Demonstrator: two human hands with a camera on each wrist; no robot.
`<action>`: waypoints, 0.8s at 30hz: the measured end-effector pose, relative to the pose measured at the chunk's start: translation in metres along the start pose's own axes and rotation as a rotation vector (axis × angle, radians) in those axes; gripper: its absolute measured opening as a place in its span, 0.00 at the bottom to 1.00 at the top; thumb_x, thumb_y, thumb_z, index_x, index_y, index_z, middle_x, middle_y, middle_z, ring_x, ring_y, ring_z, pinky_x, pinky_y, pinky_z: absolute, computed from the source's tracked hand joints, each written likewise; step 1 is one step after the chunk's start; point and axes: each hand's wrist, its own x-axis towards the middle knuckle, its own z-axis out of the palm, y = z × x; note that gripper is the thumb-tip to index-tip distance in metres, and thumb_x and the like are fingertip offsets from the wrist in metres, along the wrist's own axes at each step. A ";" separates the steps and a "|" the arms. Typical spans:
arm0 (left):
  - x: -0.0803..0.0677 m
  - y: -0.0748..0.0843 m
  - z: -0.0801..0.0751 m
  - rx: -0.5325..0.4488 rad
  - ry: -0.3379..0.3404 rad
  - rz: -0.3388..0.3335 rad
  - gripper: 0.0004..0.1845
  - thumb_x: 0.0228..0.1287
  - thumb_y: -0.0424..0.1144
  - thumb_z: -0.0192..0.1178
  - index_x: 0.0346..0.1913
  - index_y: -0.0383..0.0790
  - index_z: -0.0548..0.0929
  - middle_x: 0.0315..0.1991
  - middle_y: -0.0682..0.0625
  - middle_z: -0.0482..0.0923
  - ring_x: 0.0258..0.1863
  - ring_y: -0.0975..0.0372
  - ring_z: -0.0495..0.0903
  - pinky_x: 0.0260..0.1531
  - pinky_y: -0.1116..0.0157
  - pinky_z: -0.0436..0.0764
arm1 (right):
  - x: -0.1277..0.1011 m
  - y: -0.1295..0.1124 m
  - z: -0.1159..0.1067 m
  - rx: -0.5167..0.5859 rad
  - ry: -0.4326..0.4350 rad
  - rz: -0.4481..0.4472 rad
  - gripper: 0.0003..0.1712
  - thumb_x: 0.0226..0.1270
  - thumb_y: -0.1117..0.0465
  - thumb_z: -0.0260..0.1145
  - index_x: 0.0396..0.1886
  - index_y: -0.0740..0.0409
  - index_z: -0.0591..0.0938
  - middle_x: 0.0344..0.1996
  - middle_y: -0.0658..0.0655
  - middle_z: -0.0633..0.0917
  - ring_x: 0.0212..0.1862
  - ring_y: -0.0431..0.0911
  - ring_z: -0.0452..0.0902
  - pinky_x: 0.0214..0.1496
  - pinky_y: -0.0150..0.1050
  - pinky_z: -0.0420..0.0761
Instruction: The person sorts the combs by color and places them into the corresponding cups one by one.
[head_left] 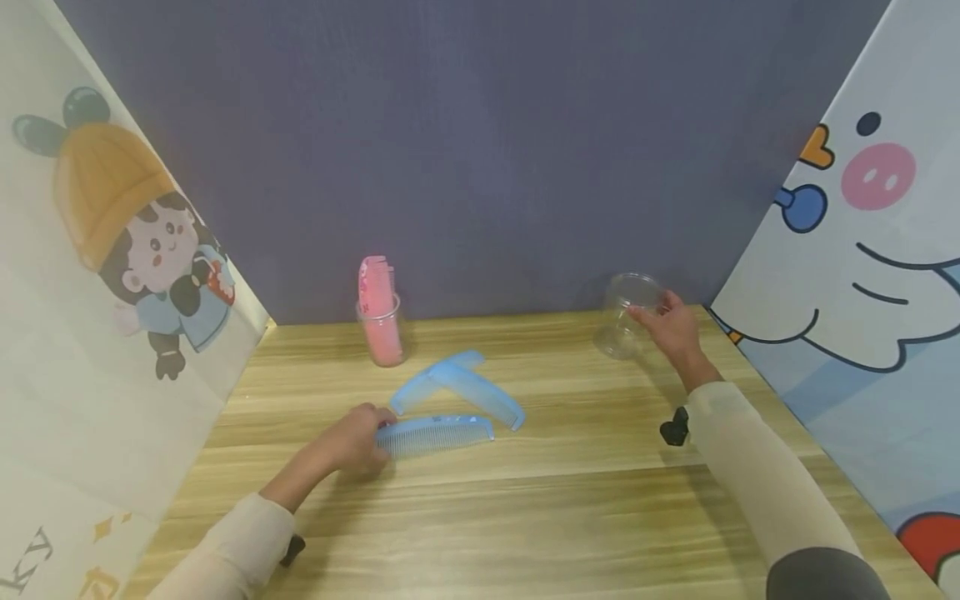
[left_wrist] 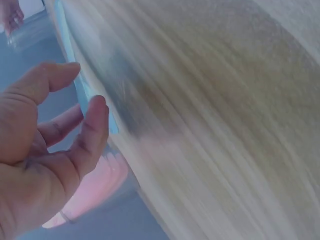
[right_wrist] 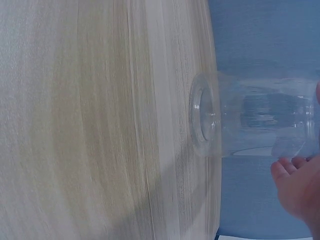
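Note:
The left hand [head_left: 365,440] has its thumb and fingers around the left end of a blue comb [head_left: 438,433], the nearest of several on the table. In the left wrist view the comb's edge [left_wrist: 85,85] runs between the fingertips. Behind it, two more blue combs [head_left: 491,398] lie crossed, one over the other. Over at the back right, the right hand [head_left: 675,329] grips a clear plastic cup [head_left: 618,321] near its rim. That cup stands upright, and its base [right_wrist: 202,115] shows at the tabletop in the right wrist view.
At the back left stands another clear cup [head_left: 380,315] with pink combs [head_left: 377,283] upright in it. A dark panel [head_left: 480,167] closes off the rear of the wooden table [head_left: 525,517]. Printed cartoon panels flank it on the left [head_left: 45,333] and right [head_left: 885,275].

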 end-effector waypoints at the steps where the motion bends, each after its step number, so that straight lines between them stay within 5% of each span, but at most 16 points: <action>1: 0.000 -0.001 -0.002 -0.025 -0.003 -0.002 0.29 0.43 0.31 0.71 0.54 0.28 0.83 0.42 0.40 0.85 0.38 0.57 0.80 0.42 0.56 0.85 | 0.000 0.000 0.000 0.003 -0.002 0.003 0.58 0.67 0.43 0.71 0.81 0.66 0.50 0.76 0.76 0.60 0.76 0.70 0.59 0.77 0.63 0.66; 13: 0.000 -0.011 -0.009 -0.176 -0.027 -0.068 0.28 0.45 0.33 0.76 0.54 0.34 0.85 0.39 0.46 0.87 0.37 0.60 0.82 0.39 0.62 0.85 | 0.002 0.002 -0.001 0.027 -0.022 0.025 0.58 0.67 0.43 0.70 0.82 0.64 0.48 0.78 0.72 0.58 0.77 0.69 0.57 0.77 0.62 0.66; 24: 0.004 -0.010 -0.015 -0.257 0.078 -0.085 0.30 0.48 0.37 0.80 0.56 0.29 0.85 0.47 0.40 0.89 0.40 0.60 0.86 0.39 0.66 0.88 | 0.001 0.001 0.001 0.026 -0.026 0.002 0.56 0.67 0.43 0.70 0.82 0.62 0.52 0.78 0.72 0.60 0.77 0.69 0.58 0.75 0.63 0.69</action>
